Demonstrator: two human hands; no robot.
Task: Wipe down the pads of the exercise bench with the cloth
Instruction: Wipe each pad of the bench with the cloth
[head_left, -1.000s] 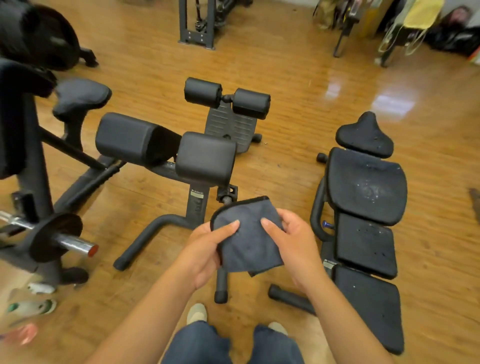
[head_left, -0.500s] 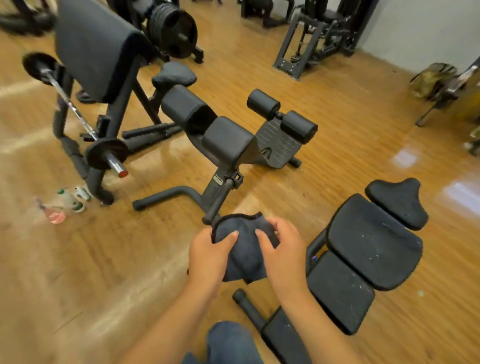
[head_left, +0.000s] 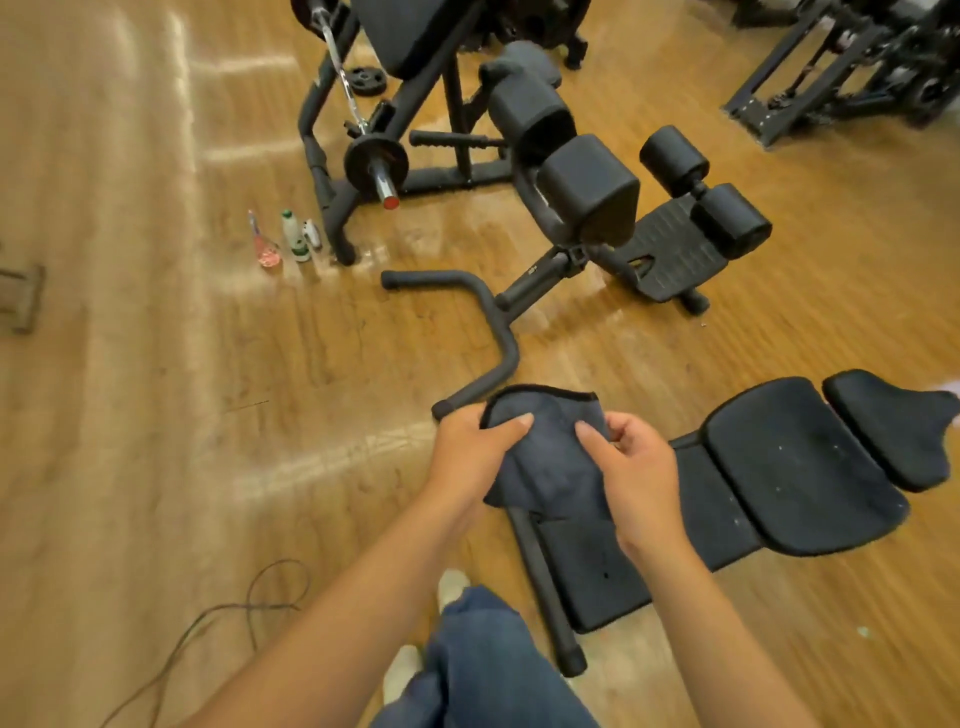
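Note:
A dark blue-grey cloth (head_left: 545, 457) hangs between both hands at the middle of the view. My left hand (head_left: 472, 452) grips its left edge, and my right hand (head_left: 631, 473) grips its right side. Under and right of the hands a low black exercise bench (head_left: 795, 467) lies flat on the floor, with several pads in a row. Beyond the hands stands a black back-extension bench (head_left: 587, 192) with two block pads and two roller pads (head_left: 701, 192).
A preacher-curl stand with a loaded barbell (head_left: 374, 161) stands at the upper middle. Small bottles (head_left: 291, 239) sit on the wooden floor left of it. A cable (head_left: 228, 613) loops at the lower left. A machine frame (head_left: 841, 62) is at the upper right.
The view has swung left and tilted, so the benches have slid toward the right. Both hands have kept hold of the cloth in front of me.

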